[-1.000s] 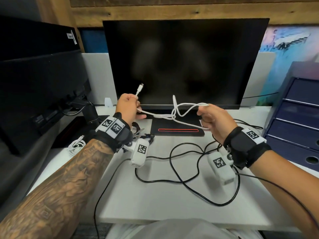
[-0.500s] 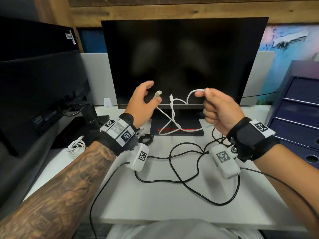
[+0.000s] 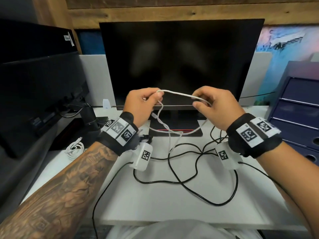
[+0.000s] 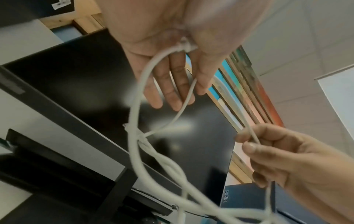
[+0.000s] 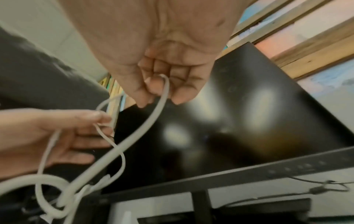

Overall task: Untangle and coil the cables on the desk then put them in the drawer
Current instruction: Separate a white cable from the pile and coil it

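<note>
A white cable (image 3: 177, 94) is stretched in the air between both hands in front of the monitor. My left hand (image 3: 156, 96) pinches one bend of it between thumb and forefinger, the other fingers (image 4: 172, 91) straight. My right hand (image 3: 198, 100) pinches the other side with curled fingers (image 5: 182, 91). Below the hands the white cable (image 4: 138, 109) hangs in twisted, crossing loops with a knot-like crossing (image 4: 140, 137). A long black cable (image 3: 189, 180) lies in tangled loops on the white desk (image 3: 155, 204).
A coiled white cable (image 3: 75, 147) lies at the desk's left edge. A dark blue drawer unit (image 3: 296, 107) stands at the right, its drawers closed. The monitor (image 3: 181, 62) and its stand base (image 3: 176, 128) are behind the hands; a second screen (image 3: 39, 80) is at the left.
My left hand, spread open half a second ago, has closed on the white cable. Both hands have risen, holding a short span between them while the loops hang lower.
</note>
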